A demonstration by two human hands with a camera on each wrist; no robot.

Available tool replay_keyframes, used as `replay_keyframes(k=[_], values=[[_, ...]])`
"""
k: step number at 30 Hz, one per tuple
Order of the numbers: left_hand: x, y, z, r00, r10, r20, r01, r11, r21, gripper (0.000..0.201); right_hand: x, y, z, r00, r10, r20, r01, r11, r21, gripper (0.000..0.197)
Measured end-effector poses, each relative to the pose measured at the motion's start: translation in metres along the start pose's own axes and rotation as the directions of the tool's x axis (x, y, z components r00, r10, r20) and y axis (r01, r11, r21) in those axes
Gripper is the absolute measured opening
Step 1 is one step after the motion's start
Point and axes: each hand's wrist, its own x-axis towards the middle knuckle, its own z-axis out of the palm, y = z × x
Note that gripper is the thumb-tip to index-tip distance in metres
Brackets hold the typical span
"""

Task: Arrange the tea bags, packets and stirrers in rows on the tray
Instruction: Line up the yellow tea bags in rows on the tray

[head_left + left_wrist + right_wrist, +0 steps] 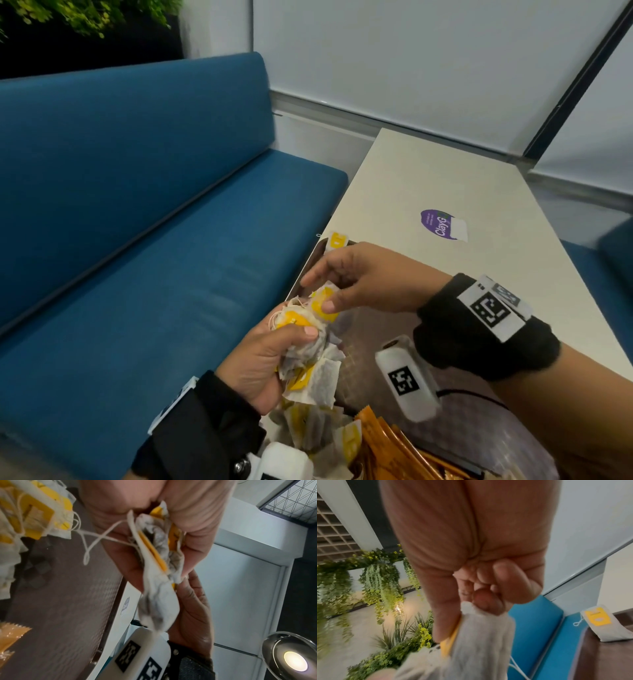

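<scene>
Early going: your left hand (255, 370) grips a crumpled bunch of tea bags (308, 363) above the near-left edge of the tray (394, 325), fingers curled round them, thumb on top. Your right hand (359, 277) pinches one tea bag (323, 305) at the top of that bunch between thumb and forefinger, other fingers loosely out; looks like you're peeling it off the bunch, strings tangled. Only one tea bag (337, 240) lies placed, at the tray's far-left corner, overhanging the rim a bit, so the first row has barely begun. A loose pile of tea bags (318, 431) sits at the tray's near end, orange packets (394, 442) just beside it on the right, all unsorted. No stirrers visible in any view, can't tell where they are. Most of the tray is bare. Left to do, judging from this: nearly all tea bags, every packet, all stirrers. The tray sits on a white table (445, 185) next to a blue bench (137, 205).
</scene>
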Motion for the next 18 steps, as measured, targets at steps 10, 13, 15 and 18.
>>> replay_keyframes(k=[10, 13, 15, 18], values=[[-0.006, 0.001, -0.01, 1.0, -0.005, -0.009, 0.005, 1.0, -0.007, 0.053, 0.008, 0.031, -0.023, 0.797, 0.238, -0.555, -0.196, 0.971, 0.135, 0.01], [-0.006, 0.002, -0.012, 1.0, -0.007, 0.002, 0.007, 1.0, -0.009, 0.041, 0.035, 0.057, -0.033, 0.752, 0.317, -0.578, -0.257, 0.948, 0.187, 0.018], [-0.004, 0.003, -0.014, 1.0, -0.006, 0.006, 0.006, 1.0, -0.015, 0.043, 0.057, 0.072, -0.038, 0.746, 0.337, -0.574, -0.302, 0.94, 0.159, 0.021], [0.0, 0.004, -0.016, 1.0, -0.003, 0.001, 0.003, 1.0, -0.017, 0.051, 0.086, 0.084, -0.042, 0.736, 0.362, -0.572, -0.397, 0.915, 0.068, 0.016]])
